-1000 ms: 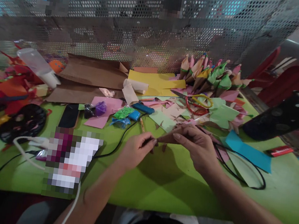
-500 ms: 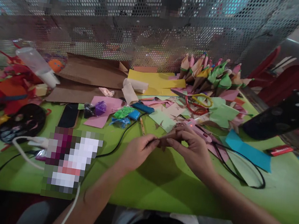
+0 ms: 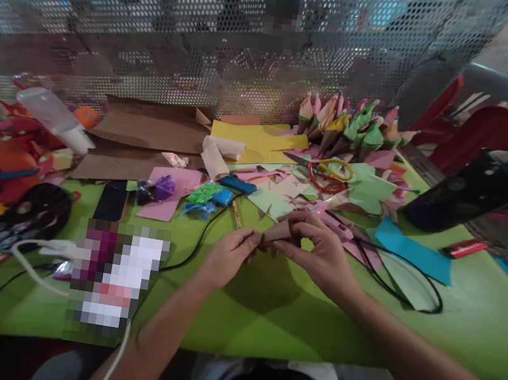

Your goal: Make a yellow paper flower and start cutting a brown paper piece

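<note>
Above the green table (image 3: 270, 331), a small piece of brown paper (image 3: 277, 232) is held between both hands and looks rolled or folded. My left hand (image 3: 230, 255) pinches its left end between thumb and fingers. From the right, my right hand (image 3: 324, 249) curls its fingers over the other end, hiding much of it. Just beyond my right hand lies a pink glue gun (image 3: 338, 225) with a small red light. A pencil (image 3: 236, 215) rests on the table past my left hand.
Paper cones with coloured tops (image 3: 357, 129) stand at the back right, near scissors (image 3: 327, 181) and paper scraps. A dark bottle (image 3: 456, 193) leans at right. Left are a phone (image 3: 111, 201), a black round tray (image 3: 30, 216) and cables. Behind is a perforated metal screen (image 3: 186, 38).
The view has shifted slightly, so most things sit a little further left. Both hands keep hold of the brown paper, with the right fingers slightly shifted along it.
</note>
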Motion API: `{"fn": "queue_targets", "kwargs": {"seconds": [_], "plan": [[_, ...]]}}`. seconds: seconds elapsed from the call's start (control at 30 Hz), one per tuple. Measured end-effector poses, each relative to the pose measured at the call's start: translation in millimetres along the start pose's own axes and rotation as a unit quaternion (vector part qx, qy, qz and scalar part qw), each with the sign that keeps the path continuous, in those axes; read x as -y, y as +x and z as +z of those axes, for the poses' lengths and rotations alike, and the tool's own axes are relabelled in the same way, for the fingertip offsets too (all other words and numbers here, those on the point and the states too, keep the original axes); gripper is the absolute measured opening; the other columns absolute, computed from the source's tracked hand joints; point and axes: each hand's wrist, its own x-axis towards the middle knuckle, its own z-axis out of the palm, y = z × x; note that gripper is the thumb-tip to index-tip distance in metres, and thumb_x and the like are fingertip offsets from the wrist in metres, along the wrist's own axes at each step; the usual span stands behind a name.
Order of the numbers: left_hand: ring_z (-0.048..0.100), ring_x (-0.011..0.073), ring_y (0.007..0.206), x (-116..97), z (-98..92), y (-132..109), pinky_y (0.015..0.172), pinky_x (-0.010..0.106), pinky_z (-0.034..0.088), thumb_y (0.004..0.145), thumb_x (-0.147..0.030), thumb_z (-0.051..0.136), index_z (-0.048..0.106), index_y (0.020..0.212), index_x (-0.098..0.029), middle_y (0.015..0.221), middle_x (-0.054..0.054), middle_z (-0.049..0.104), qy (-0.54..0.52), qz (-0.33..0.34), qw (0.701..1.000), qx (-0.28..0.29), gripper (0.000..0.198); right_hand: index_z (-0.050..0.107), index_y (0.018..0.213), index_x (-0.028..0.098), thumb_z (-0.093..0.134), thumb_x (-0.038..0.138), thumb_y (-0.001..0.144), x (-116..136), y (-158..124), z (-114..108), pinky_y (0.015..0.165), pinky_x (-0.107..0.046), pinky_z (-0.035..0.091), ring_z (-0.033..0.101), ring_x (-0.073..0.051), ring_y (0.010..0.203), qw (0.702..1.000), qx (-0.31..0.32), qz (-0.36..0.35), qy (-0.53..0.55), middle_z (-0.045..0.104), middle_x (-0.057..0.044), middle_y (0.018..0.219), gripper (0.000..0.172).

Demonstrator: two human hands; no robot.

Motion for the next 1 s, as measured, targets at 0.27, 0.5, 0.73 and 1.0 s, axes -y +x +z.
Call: {"fn": "queue_targets", "kwargs": {"seconds": [0.27, 0.5, 0.73, 1.0], "plan": [[0.042, 0.0119, 0.061, -2.1, 2.6, 0.7, 0.061, 0.027, 0.034, 0.086, -0.074, 0.056, 0.056, 0.070, -0.019, 0.062, -0.003, 0.048, -0.069, -0.020, 0.997, 0.004, 0.058, 0.060, 0.064, 0.022, 0.079, 0.035, 0.081, -0.3, -0.8, 1.0, 0.075, -0.034, 0.052, 0.061, -0.022, 0.089, 1.000, -0.001, -0.013, 0.010, 0.068, -0.007, 0.097, 0.029], [0.042, 0.0124, 0.062, -2.1, 1.7, 0.2, 0.061, 0.027, 0.032, 0.089, -0.072, 0.053, 0.053, 0.069, -0.019, 0.063, -0.003, 0.046, -0.035, -0.016, 0.999, -0.006, 0.056, 0.057, 0.063, 0.021, 0.080, 0.036, 0.080, -1.2, 0.5, 1.2, 0.077, -0.035, 0.052, 0.061, -0.023, 0.089, 1.000, 0.000, -0.009, 0.011, 0.068, -0.008, 0.096, 0.031], [0.042, 0.0141, 0.064, 0.9, 2.7, -0.7, 0.059, 0.028, 0.029, 0.096, -0.059, 0.047, 0.046, 0.069, -0.021, 0.065, -0.003, 0.044, 0.069, 0.011, 0.997, -0.038, 0.047, 0.065, 0.064, 0.021, 0.079, 0.044, 0.082, 0.0, -0.8, -0.1, 0.081, -0.038, 0.052, 0.063, -0.024, 0.093, 1.000, 0.004, -0.009, -0.004, 0.070, -0.010, 0.101, 0.033], [0.055, 0.0161, 0.070, -2.2, 3.0, -1.2, 0.063, 0.028, 0.037, 0.100, -0.050, 0.046, 0.060, 0.083, -0.021, 0.074, 0.000, 0.061, 0.130, 0.056, 0.990, -0.014, 0.036, 0.074, 0.069, 0.023, 0.071, 0.036, 0.089, -0.1, -1.1, -2.9, 0.093, -0.041, 0.052, 0.065, -0.027, 0.109, 1.000, 0.009, -0.001, -0.016, 0.071, -0.009, 0.101, 0.024]]}}
